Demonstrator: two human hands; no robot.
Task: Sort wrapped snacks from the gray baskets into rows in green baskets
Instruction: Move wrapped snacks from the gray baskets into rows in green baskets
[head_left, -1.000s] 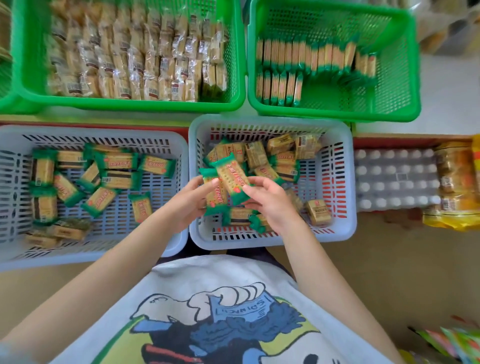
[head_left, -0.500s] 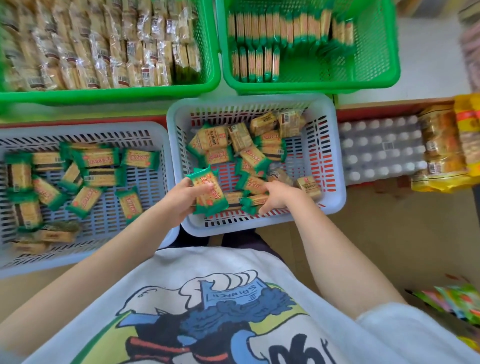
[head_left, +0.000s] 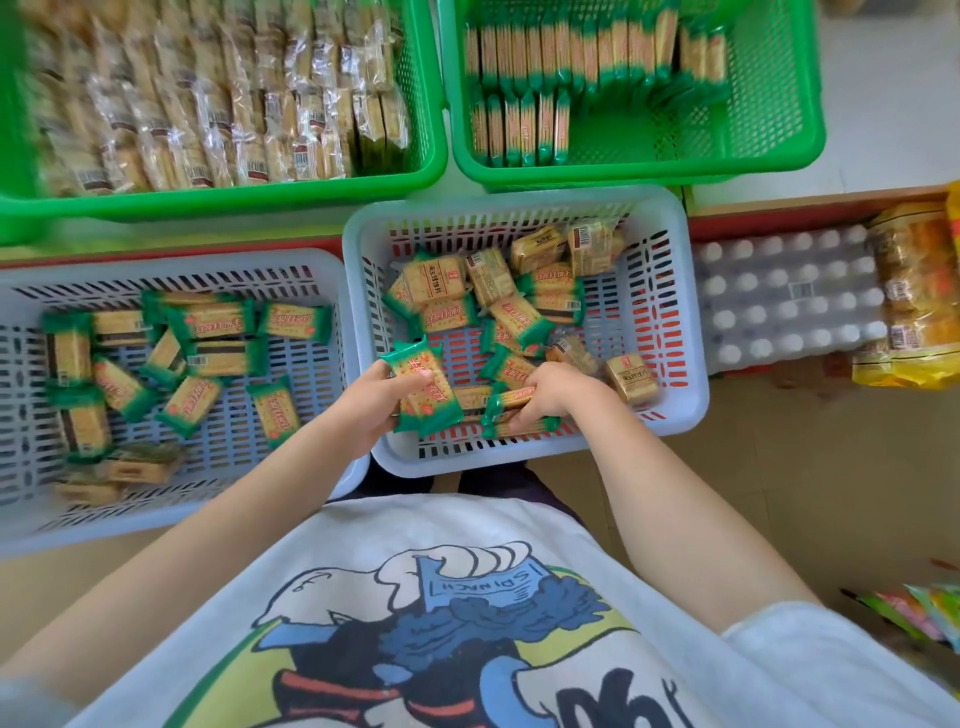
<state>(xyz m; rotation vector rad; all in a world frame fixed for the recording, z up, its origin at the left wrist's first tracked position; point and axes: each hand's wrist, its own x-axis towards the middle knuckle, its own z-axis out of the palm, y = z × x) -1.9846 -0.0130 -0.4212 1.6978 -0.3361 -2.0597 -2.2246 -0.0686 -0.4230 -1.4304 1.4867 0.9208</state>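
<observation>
Fingers of the left hand (head_left: 370, 402) are curled round a small stack of green-edged snack packets (head_left: 423, 387), held just above the near wall of the right gray basket (head_left: 670, 415). The right hand (head_left: 553, 392) is lowered into the same basket, its fingers closed on another green-edged packet (head_left: 511, 402) lying among the loose ones. Beyond the hands, many packets are seen scattered in this basket and in the left gray basket (head_left: 322, 467). Farther out, the right green basket (head_left: 769, 150) is judged under half filled: one full row and a short second row are standing. The left green basket (head_left: 415, 171) is packed with clear-wrapped snacks. Sorting is judged well short of completion.
</observation>
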